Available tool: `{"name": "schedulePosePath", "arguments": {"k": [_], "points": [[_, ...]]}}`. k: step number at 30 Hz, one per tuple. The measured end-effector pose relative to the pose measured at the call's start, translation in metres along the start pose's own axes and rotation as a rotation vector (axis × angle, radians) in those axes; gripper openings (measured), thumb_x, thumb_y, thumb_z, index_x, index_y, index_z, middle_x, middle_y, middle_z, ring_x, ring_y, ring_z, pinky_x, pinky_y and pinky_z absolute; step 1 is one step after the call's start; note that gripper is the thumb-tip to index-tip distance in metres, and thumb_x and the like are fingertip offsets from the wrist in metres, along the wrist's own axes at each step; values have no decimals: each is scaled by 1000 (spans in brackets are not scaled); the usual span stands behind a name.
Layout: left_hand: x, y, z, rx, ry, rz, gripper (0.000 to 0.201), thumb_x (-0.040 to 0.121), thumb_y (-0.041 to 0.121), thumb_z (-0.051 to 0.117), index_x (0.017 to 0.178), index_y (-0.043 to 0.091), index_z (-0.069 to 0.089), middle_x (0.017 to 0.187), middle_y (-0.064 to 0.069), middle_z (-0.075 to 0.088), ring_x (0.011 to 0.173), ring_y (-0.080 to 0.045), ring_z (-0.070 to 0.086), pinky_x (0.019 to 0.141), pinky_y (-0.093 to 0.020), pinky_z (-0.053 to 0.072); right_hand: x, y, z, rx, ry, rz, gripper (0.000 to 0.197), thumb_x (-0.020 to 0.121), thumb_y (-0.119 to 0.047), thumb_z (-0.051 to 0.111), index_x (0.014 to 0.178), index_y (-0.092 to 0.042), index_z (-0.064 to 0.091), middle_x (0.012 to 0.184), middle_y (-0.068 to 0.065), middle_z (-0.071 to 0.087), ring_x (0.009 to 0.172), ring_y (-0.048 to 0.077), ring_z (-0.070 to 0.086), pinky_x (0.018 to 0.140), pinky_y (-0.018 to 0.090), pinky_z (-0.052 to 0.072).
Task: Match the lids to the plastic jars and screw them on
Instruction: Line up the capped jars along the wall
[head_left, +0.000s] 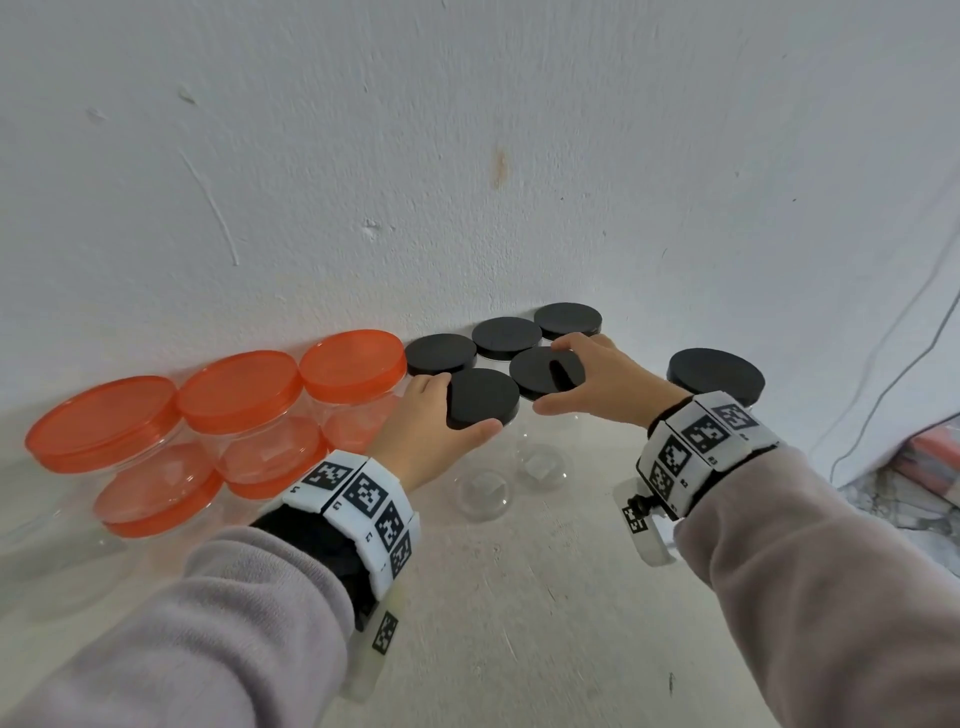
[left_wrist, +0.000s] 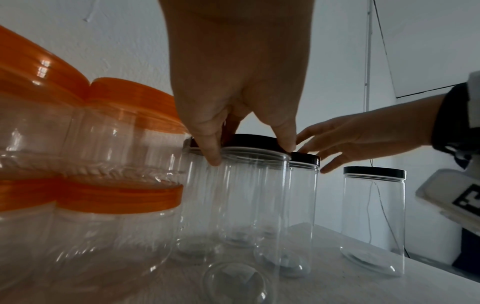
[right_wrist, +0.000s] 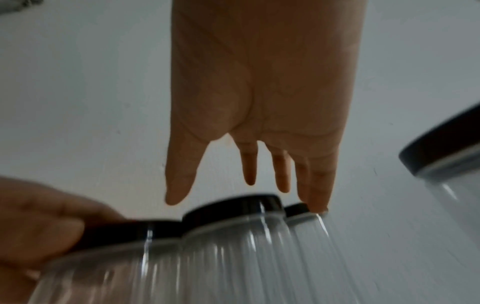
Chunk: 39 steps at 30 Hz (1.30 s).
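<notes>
Several tall clear jars with black lids stand clustered against the wall. My left hand (head_left: 462, 405) grips the rim of the nearest black lid (head_left: 485, 395), thumb on the near side and fingers on the far left; the pinch on this lid (left_wrist: 249, 139) also shows in the left wrist view, with the clear jar (left_wrist: 249, 195) below it. My right hand (head_left: 553, 375) reaches over the neighbouring black lid (head_left: 535, 371) with fingers spread and straight. In the right wrist view these fingers (right_wrist: 315, 185) hang just above that lid (right_wrist: 233, 205), and the little finger touches a lid behind.
Wide clear jars with orange lids (head_left: 239, 389) are stacked in two layers at the left, close to my left hand. One black-lidded jar (head_left: 716, 374) stands alone at the right. A white wall rises right behind; the pale tabletop (head_left: 519, 597) lies in front, and a cable (head_left: 893, 338) hangs far right.
</notes>
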<state>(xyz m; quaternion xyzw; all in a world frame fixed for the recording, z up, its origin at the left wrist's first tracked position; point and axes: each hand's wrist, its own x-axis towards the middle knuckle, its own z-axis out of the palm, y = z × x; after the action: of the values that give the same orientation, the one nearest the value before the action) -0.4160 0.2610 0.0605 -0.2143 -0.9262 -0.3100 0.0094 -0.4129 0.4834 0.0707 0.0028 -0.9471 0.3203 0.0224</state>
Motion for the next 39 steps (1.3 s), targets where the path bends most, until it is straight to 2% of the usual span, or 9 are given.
{"name": "schedulePosePath", "arguments": {"k": [4, 7, 10, 12, 17, 20, 27, 33, 39], "points": [[-1, 1, 0, 4, -5, -9, 59, 85, 47, 65, 131, 15, 47, 129, -3, 49, 115, -16, 49, 98, -36, 45, -16, 2, -28, -118, 153, 25, 78, 76, -48, 73, 141, -23, 38, 138, 2, 36, 123, 22, 37, 96, 34, 35], [-2, 1, 1, 9, -17, -15, 59, 86, 47, 63, 131, 13, 46, 128, -4, 49, 114, -17, 49, 97, -35, 45, -29, 20, -54, -390, 190, 241, 74, 75, -47, 74, 137, -23, 41, 138, 7, 34, 125, 31, 31, 98, 49, 33], [-2, 1, 1, -4, -20, -17, 64, 87, 47, 62, 136, 12, 42, 134, -4, 45, 118, -17, 47, 100, -35, 42, -41, 42, -71, -400, 65, 480, 70, 73, -44, 76, 130, -19, 43, 119, 8, 32, 109, 32, 40, 91, 46, 40], [-1, 1, 1, -11, -14, -19, 65, 87, 46, 63, 137, 12, 40, 136, -4, 43, 120, -17, 46, 101, -36, 42, -43, 52, -73, -331, 28, 515, 71, 74, -39, 78, 131, -16, 41, 114, 6, 29, 97, 30, 48, 82, 41, 44], [0, 0, 2, -48, -4, -26, 65, 85, 43, 66, 136, 12, 41, 137, -5, 42, 123, -18, 44, 103, -39, 41, -33, 55, -66, -215, 150, 522, 60, 75, -28, 77, 122, -16, 42, 113, 11, 31, 103, 38, 48, 88, 51, 49], [0, 0, 3, -61, 5, -36, 63, 84, 43, 67, 135, 12, 43, 135, -5, 44, 121, -18, 46, 102, -39, 42, -23, 52, -62, -190, 174, 517, 60, 74, -31, 78, 120, -15, 42, 113, 12, 34, 107, 38, 45, 90, 50, 47], [0, 0, 5, -90, 24, -37, 62, 84, 40, 69, 134, 13, 43, 134, -4, 44, 121, -17, 45, 102, -38, 42, -2, 37, -41, -78, 182, 302, 65, 72, -23, 80, 126, -18, 43, 119, 10, 34, 107, 35, 45, 93, 49, 46], [-2, -1, 7, -98, 42, -50, 58, 84, 40, 69, 130, 13, 46, 131, -4, 45, 118, -17, 46, 99, -37, 44, 9, 35, -32, -43, 124, 233, 65, 72, -22, 80, 127, -21, 46, 117, 7, 36, 103, 27, 47, 86, 34, 41], [-1, 0, 8, -95, 34, -64, 59, 84, 41, 68, 131, 12, 45, 131, -5, 44, 117, -18, 46, 99, -38, 44, 13, 36, -31, -43, 110, 221, 67, 74, -19, 78, 131, -19, 44, 117, 6, 34, 96, 24, 47, 80, 30, 37]]}}
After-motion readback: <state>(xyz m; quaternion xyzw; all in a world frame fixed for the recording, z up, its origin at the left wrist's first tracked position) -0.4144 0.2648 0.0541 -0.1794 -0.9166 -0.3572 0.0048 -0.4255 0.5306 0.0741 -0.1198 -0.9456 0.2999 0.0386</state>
